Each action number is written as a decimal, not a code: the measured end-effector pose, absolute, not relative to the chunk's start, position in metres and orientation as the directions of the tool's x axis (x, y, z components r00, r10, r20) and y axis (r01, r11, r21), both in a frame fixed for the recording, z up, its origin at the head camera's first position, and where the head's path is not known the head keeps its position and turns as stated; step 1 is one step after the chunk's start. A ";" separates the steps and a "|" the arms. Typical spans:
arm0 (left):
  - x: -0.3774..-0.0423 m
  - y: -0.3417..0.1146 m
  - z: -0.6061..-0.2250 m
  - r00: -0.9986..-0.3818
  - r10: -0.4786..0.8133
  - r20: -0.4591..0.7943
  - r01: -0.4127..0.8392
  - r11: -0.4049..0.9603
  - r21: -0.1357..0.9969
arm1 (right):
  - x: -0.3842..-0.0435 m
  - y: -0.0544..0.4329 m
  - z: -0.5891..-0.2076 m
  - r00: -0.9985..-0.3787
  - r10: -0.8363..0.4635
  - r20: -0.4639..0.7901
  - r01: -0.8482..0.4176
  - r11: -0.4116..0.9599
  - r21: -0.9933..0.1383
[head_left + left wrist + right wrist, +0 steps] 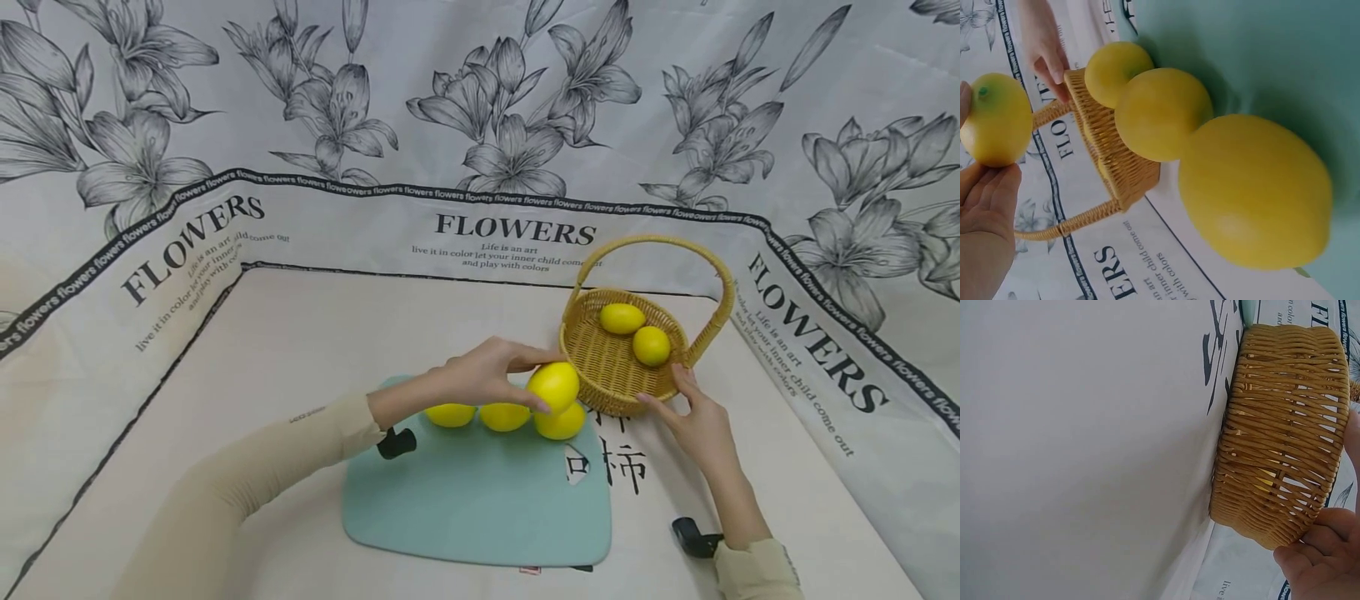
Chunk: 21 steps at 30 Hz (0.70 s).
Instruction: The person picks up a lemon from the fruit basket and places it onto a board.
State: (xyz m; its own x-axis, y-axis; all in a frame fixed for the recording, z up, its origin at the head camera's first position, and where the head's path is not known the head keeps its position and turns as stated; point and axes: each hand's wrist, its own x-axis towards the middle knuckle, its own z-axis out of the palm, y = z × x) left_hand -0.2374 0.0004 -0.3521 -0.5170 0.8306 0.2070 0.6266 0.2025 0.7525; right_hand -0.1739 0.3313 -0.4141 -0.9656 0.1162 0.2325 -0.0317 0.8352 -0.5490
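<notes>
- Lemon [553, 385], bright yellow and oval with a green-tinged tip, is up in the left hand [483, 371]: that grip is narrow, thumb and fingers pinching the fruit.
- And it's right there near the left rim of a golden-brown woven wicker basket [600, 354] with a tall arched handle [660, 242]; the head view has it overlapping the fruit behind, while the left wrist view shows it clear of the row.
- Over to the right hand [697, 417], its grip holding the basket's rim on the near right side, by the handle's foot!
- Inside the basket, two yellow lemons: one oval farther back [622, 318], one rounder-looking nearer the right wall [651, 346].
- Three more line up near the far edge of a pale teal, rounded flat board [480, 500]: left [450, 415], middle [504, 417], right [561, 423].
- Board and basket share the whitish desk [300, 333], black brushed characters [626, 468] showing between them.
</notes>
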 end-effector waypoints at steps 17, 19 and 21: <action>-0.207 -0.070 -0.372 -0.583 0.776 0.241 0.627 0.242 0.740 | -0.174 0.330 -0.416 -0.971 0.134 0.198 0.001 0.831 -0.557; -0.203 -0.079 -0.376 -0.594 0.771 0.229 0.624 0.262 0.736 | -0.175 0.330 -0.416 -0.971 0.131 0.200 -0.003 0.830 -0.558; -0.199 -0.088 -0.379 -0.605 0.770 0.204 0.604 0.277 0.747 | -0.175 0.330 -0.416 -0.970 0.128 0.206 -0.008 0.831 -0.556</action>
State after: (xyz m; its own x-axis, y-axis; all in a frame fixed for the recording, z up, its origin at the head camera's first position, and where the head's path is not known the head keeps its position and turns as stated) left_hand -0.1990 -0.0875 -0.3791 -0.6053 0.7695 0.2038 0.6040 0.2773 0.7472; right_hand -0.1747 0.3304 -0.4160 -0.9702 0.1282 0.2056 -0.0080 0.8311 -0.5560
